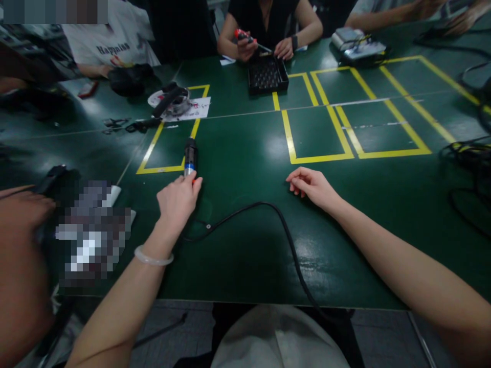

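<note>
My left hand (177, 197) is wrapped round a corded electric screwdriver (190, 156), which has a black front end, a blue ring and a bit of red by my thumb. The tool lies low over the green table, its black end pointing away from me beside a yellow tape outline. A black cable (264, 203) loops across the table from near my left wrist to the front edge. My right hand (309, 184) rests on the table to the right, its fingers loosely curled together with nothing visible in them.
Yellow tape outlines (322, 158) mark the table (245, 266). Across from me a person handles a red screwdriver (245, 36) over a black tray (267, 84). A tape roll (178, 102) lies on paper at back left. Cables (466, 158) pile up at right; another person's arm (21, 245) reaches in at left.
</note>
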The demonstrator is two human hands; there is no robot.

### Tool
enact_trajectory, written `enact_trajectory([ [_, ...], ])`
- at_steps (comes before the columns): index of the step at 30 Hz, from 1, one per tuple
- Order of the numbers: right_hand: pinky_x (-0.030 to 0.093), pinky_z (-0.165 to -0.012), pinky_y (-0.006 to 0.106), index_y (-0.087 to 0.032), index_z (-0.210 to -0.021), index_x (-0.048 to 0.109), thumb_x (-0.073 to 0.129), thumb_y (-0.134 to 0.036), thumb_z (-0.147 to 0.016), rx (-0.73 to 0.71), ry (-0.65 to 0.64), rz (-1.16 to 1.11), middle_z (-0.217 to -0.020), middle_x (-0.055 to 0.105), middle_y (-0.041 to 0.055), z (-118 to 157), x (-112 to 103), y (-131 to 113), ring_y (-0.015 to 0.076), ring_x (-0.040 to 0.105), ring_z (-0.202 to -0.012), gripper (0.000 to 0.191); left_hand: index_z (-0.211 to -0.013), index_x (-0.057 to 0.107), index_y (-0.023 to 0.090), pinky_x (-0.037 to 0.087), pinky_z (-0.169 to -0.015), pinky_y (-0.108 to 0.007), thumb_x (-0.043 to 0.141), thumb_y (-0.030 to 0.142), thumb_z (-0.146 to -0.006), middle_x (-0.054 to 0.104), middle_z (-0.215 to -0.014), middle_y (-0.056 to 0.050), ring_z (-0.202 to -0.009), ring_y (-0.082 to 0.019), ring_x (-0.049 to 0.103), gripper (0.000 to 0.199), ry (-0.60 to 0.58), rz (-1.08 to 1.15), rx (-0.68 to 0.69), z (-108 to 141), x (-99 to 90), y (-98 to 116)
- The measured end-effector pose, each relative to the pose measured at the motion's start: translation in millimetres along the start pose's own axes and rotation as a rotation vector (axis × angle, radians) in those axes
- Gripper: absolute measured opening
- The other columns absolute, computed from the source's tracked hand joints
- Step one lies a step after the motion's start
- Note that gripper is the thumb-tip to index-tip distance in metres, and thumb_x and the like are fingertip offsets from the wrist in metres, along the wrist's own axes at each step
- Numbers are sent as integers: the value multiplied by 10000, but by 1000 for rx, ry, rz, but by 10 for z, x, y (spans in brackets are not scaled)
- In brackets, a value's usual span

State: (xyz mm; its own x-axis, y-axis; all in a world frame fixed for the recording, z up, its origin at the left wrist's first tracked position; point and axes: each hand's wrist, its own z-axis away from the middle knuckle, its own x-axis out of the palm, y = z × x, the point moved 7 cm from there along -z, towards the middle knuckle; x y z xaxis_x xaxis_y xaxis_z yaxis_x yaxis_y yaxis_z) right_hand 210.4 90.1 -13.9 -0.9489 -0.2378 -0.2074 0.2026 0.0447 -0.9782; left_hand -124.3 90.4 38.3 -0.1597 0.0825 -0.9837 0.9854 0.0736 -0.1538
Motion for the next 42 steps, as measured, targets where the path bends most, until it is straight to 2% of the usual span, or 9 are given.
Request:
enact_trajectory([
  [5, 458, -624, 270, -167, -938, 642, 525, -211, -903, -142, 24, 185, -746, 643, 26, 79, 107, -186, 147, 597, -679, 130, -1400, 537, 259, 479, -716, -383, 266, 531, -1014, 652, -1194, -157, -914, -329, 663, 543, -3, 61, 183, 229, -97, 644],
  [11, 473, -673, 286, -201, -1038, 619, 540, -180, -895, -298, -106, 340, -933, 667, 50, 220, 384, -354, 169, 611, -769, 165, -1391, 542, 242, 498, -712, -358, 316, 505, -1018, 654, -1206, -159, -936, -304, 678, 508, 1, 134, 390, 389, -183, 1380],
  [16, 486, -664, 276, -196, -1172, 572, 580, -161, -874, -333, -144, 320, -1032, 654, 64, 254, 445, -371, 161, 604, -775, 300, -1444, 488, 197, 512, -713, -339, 270, 513, -1031, 650, -1249, -162, -942, -283, 695, 564, 17, 163, 479, 452, -224, 1728],
  [21, 480, -669, 271, -179, -1043, 623, 570, -163, -884, -392, -113, 303, -947, 655, 50, 244, 447, -382, 139, 573, -720, 168, -1457, 480, 176, 526, -752, -340, 269, 529, -1032, 643, -1297, -138, -996, -270, 691, 592, 63, 195, 514, 481, -234, 1758],
  [24, 474, -599, 246, -179, -951, 615, 601, -209, -878, -278, -103, 178, -807, 629, 18, 190, 430, -276, 123, 559, -658, 80, -1435, 515, 191, 527, -761, -340, 269, 490, -1044, 643, -1305, -124, -989, -254, 693, 550, 82, 236, 540, 484, -225, 1702],
  [30, 432, -413, 199, -172, -873, 574, 727, -440, -803, 83, -122, -248, -662, 629, -11, 109, 393, 6, 95, 552, -501, 317, -1364, 595, 229, 511, -882, -353, 319, 376, -1050, 649, -1311, -91, -1043, -225, 680, 444, 111, 392, 613, 470, -192, 1599],
  [34, 431, -401, 185, -155, -851, 593, 774, -443, -769, 141, -116, -334, -648, 656, -3, 110, 375, 5, 83, 554, -482, 350, -1352, 611, 257, 485, -958, -407, 388, 373, -1026, 556, -1426, -113, -1146, -263, 634, 412, 122, 447, 578, 458, -171, 1555],
  [37, 432, -392, 182, -148, -846, 600, 787, -434, -762, 155, -122, -360, -643, 663, -1, 112, 376, -3, 81, 555, -471, 352, -1285, 647, 231, 432, -1044, -429, 471, 372, -991, 437, -1530, -114, -1297, -289, 521, 371, 142, 529, 607, 457, -198, 1554],
  [42, 448, -393, 179, -146, -854, 606, 803, -417, -753, 182, -139, -389, -654, 677, 4, 104, 370, 31, 81, 564, -472, 350, -1096, 662, 191, 387, -1097, -402, 535, 334, -958, 470, -1497, -94, -1332, -251, 475, 236, 67, 719, 680, 423, -192, 1571],
])
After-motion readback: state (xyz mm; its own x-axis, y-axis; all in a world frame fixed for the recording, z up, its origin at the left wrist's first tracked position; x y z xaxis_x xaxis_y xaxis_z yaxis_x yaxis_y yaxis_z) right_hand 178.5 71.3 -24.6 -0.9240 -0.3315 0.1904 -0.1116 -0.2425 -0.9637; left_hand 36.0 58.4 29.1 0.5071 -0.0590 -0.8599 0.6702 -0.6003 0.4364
